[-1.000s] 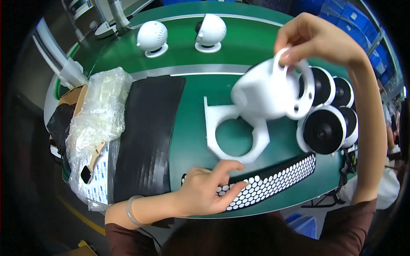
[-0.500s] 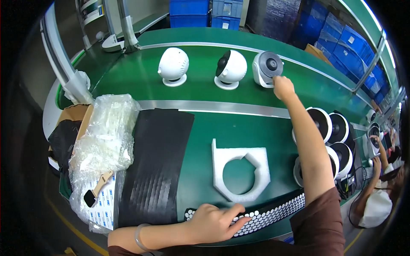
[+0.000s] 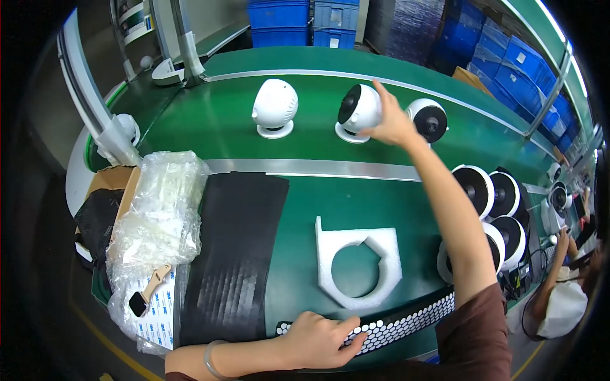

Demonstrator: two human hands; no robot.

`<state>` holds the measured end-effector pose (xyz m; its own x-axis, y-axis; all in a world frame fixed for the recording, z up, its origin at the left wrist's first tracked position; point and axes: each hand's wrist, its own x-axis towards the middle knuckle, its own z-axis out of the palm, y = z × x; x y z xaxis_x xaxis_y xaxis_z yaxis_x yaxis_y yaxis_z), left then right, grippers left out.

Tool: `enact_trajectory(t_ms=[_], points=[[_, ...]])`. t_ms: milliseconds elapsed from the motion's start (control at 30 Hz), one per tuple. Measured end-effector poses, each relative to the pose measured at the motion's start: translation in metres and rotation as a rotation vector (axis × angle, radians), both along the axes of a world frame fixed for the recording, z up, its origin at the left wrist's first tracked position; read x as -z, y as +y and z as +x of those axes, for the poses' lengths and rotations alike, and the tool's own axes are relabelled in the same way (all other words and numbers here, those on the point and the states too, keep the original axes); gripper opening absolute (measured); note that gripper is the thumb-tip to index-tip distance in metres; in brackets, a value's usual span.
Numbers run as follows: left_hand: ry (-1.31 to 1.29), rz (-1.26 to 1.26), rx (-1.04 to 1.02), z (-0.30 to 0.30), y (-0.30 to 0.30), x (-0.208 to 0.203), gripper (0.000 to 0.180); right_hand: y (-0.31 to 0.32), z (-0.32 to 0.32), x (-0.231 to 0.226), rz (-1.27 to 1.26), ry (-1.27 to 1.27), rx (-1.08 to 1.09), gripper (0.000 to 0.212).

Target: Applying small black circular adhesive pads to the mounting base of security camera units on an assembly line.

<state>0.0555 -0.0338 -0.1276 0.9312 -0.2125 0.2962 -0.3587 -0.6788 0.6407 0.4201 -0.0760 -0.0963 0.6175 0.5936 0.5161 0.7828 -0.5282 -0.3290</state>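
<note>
Fingers (image 3: 382, 95) of the right hand (image 3: 397, 124) spread wide around the right side of the middle white rounded device (image 3: 367, 113) on the green belt (image 3: 213, 124), though actual contact is hard to tell. The left hand (image 3: 316, 341) rests on the dotted strip (image 3: 412, 322), thumb and forefinger apart, beside the white foam cutout (image 3: 327, 274) on the worktop (image 3: 297, 267).

I see a white, black-faced device (image 3: 365, 113) at the right fingers (image 3: 381, 95), and a black strip (image 3: 414, 322) patterned with white dots by the left fingers (image 3: 348, 326).
</note>
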Motion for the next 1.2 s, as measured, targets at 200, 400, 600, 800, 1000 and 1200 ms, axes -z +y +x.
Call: enact_trajectory(t_ms=[200, 400, 600, 800, 1000, 1200], points=[[-0.03, -0.026, -0.009, 0.0, -0.002, -0.001, 0.02, 0.014, 0.006, 0.022, 0.178, -0.232, 0.109, 0.094], [0.137, 0.063, -0.072, 0.005, 0.002, -0.001, 0.02, 0.008, -0.04, -0.078, -0.038, 0.63, 0.015, 0.086], [0.269, 0.044, -0.047, 0.008, 0.005, 0.001, 0.021, -0.043, -0.125, -0.08, -0.216, 1.062, -0.24, 0.05], [0.254, -0.035, -0.018, 0.005, 0.002, 0.0, 0.018, -0.053, -0.135, -0.057, -0.263, 0.899, -0.139, 0.072], [0.28, -0.071, -0.029, 0.006, 0.0, -0.007, 0.019, -0.055, -0.107, -0.055, -0.544, 0.824, -0.289, 0.08], [0.293, -0.118, -0.068, 0.015, 0.006, -0.005, 0.021, -0.054, -0.124, -0.066, -0.601, 0.679, -0.299, 0.08]])
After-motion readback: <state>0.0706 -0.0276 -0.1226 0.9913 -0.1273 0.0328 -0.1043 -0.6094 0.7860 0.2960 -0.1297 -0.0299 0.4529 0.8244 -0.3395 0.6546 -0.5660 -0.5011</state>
